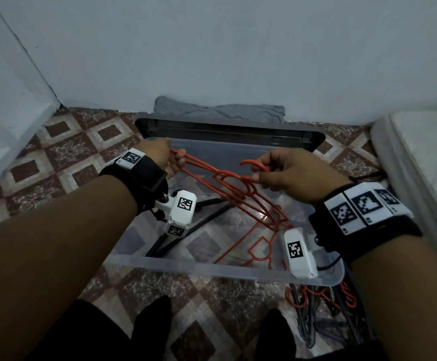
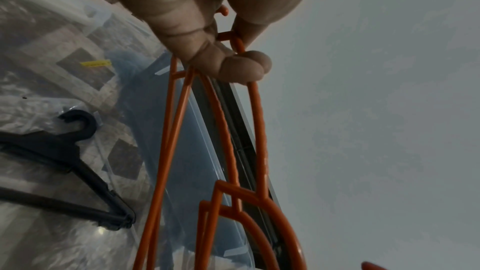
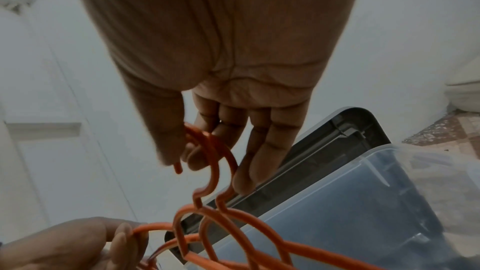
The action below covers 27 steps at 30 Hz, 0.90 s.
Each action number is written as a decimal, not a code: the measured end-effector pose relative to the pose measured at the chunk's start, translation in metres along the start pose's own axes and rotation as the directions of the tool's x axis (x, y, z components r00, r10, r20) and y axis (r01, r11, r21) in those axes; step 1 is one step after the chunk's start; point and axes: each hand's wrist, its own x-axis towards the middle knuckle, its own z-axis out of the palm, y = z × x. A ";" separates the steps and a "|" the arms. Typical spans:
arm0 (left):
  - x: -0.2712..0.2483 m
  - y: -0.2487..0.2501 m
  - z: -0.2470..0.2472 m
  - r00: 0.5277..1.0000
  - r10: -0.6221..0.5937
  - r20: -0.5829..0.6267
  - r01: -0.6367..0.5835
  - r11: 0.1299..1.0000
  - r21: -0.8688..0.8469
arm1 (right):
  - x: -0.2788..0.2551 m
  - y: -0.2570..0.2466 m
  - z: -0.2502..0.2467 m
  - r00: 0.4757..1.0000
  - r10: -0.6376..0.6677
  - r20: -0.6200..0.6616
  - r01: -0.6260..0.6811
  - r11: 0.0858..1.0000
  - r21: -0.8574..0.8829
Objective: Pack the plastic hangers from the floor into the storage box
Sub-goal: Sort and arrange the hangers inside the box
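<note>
- Left hand (image 1: 160, 156): clenched around one shoulder end of a bundle of orange hangers (image 1: 227, 190), fingers curled round the bars, as seen from the left wrist.
- Right hand (image 1: 285, 173): pinching the hooks of the same bundle between thumb and forefinger; other fingers hanging straighter.
- Held tilted above the clear storage box (image 1: 212, 269), far end dipping toward its floor near the right side.
- Already inside the box: black hangers (image 1: 186, 230) at the left, one more orange hanger (image 1: 259, 251) lying flat.
- Still on the tiled floor, just outside the box's near right corner: a tangled pile of dark and orange hangers (image 1: 324, 316).
- Grey lid (image 1: 233, 131) lying behind the box, folded grey cloth (image 1: 217, 112) beyond it against the wall.
- Risk, as a judgement: hooks loosely pinched, so one hanger could slip free and fan out.
- Risk: dipping end could snag on the orange hanger below, interlocking the bars.
- Risk: laid crosswise over the black ones, could stack untidily and waste room.
</note>
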 end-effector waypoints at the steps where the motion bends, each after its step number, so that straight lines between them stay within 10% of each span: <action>1: 0.000 -0.001 0.000 1.000 -0.001 -0.006 0.001 1.000 0.006 | 0.001 0.000 0.000 1.000 -0.007 -0.029 0.006 1.000 -0.020; 9: 0.017 -0.009 -0.020 0.995 0.095 -0.023 -0.063 0.805 0.590 | 0.002 -0.001 0.002 0.989 -0.026 -0.149 -0.006 0.976 -0.216; 15: 0.011 -0.036 -0.006 0.961 -0.038 0.272 -0.268 0.098 0.958 | 0.007 0.008 0.000 0.967 -0.024 -0.254 -0.024 0.982 -0.186; 22: 0.022 -0.113 0.037 0.732 -0.501 0.462 -0.666 -0.380 0.642 | 0.022 0.019 -0.004 0.949 -0.003 -0.316 0.011 1.000 0.023; 27: 0.044 -0.174 0.079 0.493 -0.643 0.586 -0.868 -0.407 0.284 | 0.035 0.031 0.002 0.953 -0.026 -0.302 0.074 0.986 0.147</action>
